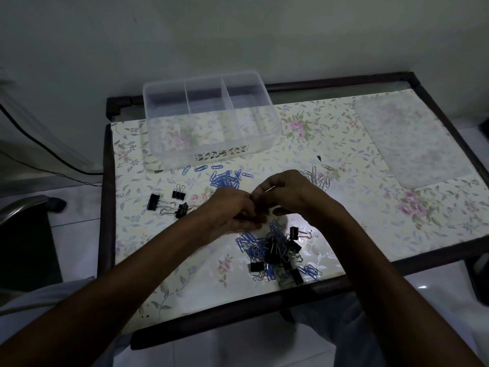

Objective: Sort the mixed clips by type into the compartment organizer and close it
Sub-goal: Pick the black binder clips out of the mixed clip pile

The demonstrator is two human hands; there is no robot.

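At the far left of the table (397, 234), three black binder clips (169, 203) lie apart from everything else on the flowered cloth. Behind them stands the clear organizer (211, 120), open, its three compartments showing nothing inside; a patterned strip (223, 153) runs along its near wall, but I can read no writing or brand on it. Just in front of it lie my sorted blue paper clips (225, 177). My left hand (232, 210) is curled, its fingertips meeting those of my right hand (285, 192), and together they pinch a thin silver paper clip (270, 189); most of it is hidden by my fingers, so I can't say which hand has the firmer hold. Below my hands sits the mixed pile (275, 252) of blue and silver paper clips and black binder clips, tangled and hard to count. Past my right hand a small group of silver clips (318, 177) is partly covered. At the far right the frosted lid (412, 141) lies flat.
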